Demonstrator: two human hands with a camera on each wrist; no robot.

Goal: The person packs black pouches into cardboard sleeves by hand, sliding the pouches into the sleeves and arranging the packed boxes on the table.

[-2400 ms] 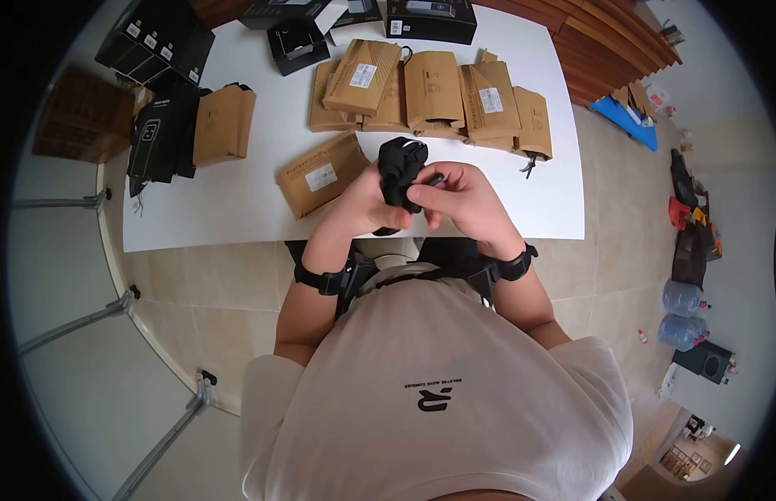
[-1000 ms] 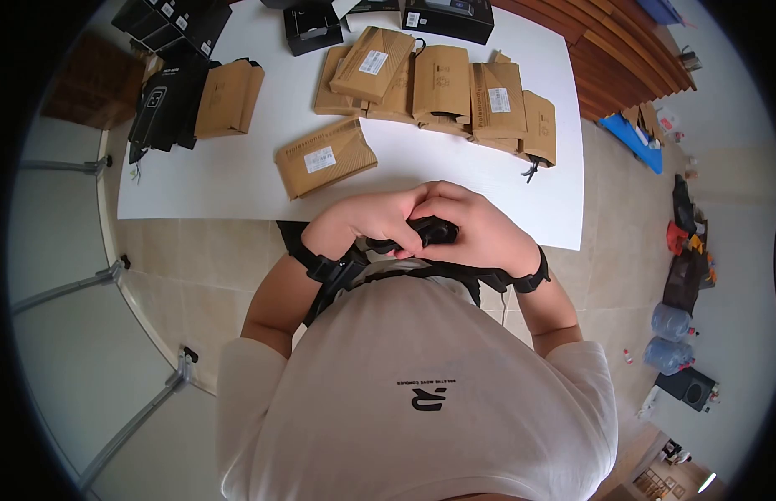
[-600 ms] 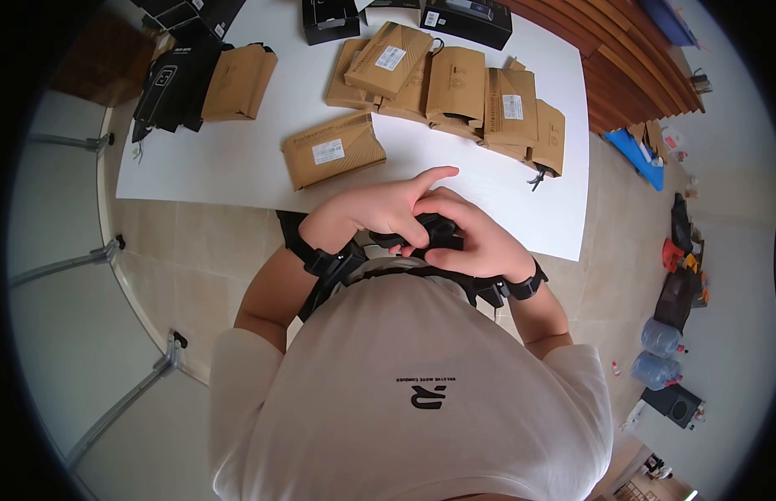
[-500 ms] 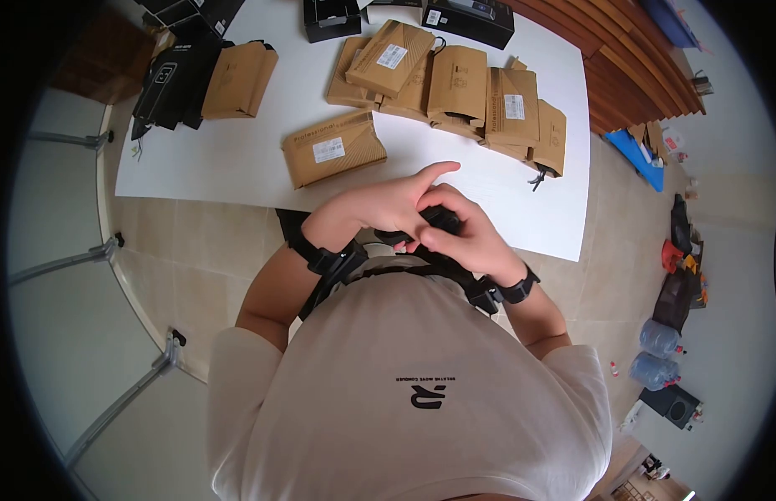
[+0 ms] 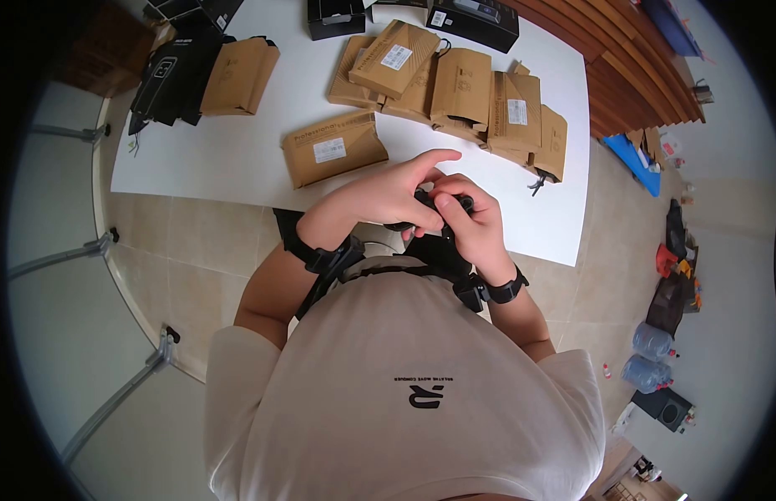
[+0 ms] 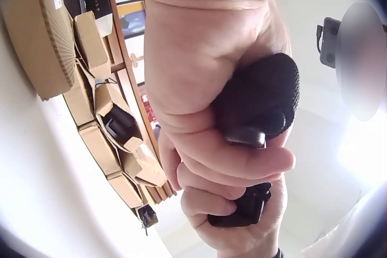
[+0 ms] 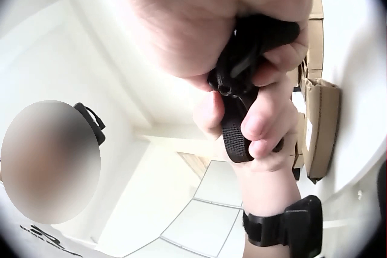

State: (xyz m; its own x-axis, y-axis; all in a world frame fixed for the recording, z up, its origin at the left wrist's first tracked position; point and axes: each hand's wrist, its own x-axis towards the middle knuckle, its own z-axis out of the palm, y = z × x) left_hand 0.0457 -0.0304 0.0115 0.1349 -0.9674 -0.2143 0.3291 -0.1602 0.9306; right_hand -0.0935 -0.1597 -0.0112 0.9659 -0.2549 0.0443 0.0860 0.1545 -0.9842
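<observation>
Both hands meet at the table's front edge around a bundled black strap [image 5: 423,197] with a plastic, buckle-like part. My left hand [image 5: 388,190] grips it, one finger stretched out straight to the right. My right hand [image 5: 481,230] holds the other end, its thumb laid over the black piece. The left wrist view shows a wide, mesh-textured black pad [image 6: 269,91] inside the left hand's curled fingers. In the right wrist view, a ribbed length of webbing [image 7: 234,140] runs down between the fingers of the two hands. Much of the bundle is hidden in the palms.
A brown cardboard box [image 5: 338,150] lies on the white table [image 5: 262,171] just beyond the left hand. Several more brown boxes [image 5: 461,88] are piled behind. Black boxes [image 5: 471,23] stand at the back, and a black package [image 5: 177,79] with a brown box [image 5: 239,77] sits at left.
Since the first frame the hands have come down from over the table toward the body. A left finger has straightened outward, and the right thumb has moved on top of the strap bundle.
</observation>
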